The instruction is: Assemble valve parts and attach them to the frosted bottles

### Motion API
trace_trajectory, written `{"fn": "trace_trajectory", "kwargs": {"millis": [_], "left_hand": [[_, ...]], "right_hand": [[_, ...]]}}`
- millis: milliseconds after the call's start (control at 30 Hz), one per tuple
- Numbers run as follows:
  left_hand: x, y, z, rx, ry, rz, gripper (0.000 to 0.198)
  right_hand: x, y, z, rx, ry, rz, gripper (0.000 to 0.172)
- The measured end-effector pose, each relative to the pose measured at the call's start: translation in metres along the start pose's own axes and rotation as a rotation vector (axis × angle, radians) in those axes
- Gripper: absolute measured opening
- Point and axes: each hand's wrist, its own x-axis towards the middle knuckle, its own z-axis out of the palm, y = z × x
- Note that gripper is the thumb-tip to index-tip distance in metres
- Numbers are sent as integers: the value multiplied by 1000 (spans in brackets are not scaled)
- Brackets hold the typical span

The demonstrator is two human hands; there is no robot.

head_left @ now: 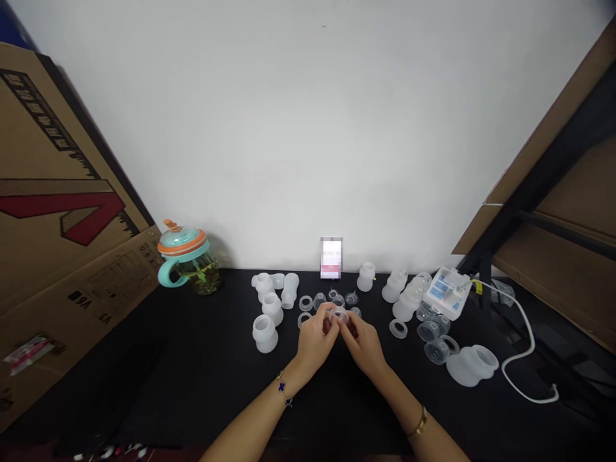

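Observation:
My left hand [316,339] and my right hand [363,343] meet over the middle of a black table [192,372]. Both pinch a small clear plastic part [337,316] between their fingertips. Just beyond the fingers lie several small clear rings and caps [332,298]. To the left stand white translucent silicone pieces [265,333], several in a loose group. More of these white pieces [405,307] and clear cups [436,350] lie to the right.
A lidded teal and orange cup [188,260] stands at the back left beside a large cardboard box [62,212]. A white device [447,292] with a white cable [527,350] sits at the right. A wooden frame [553,212] leans on the right.

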Motion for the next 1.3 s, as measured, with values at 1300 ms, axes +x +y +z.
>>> {"fn": "trace_trajectory", "kwargs": {"millis": [1300], "left_hand": [[1,-5,3,23,52,150,27]], "right_hand": [[2,2,-1,74,38,6,31]]}}
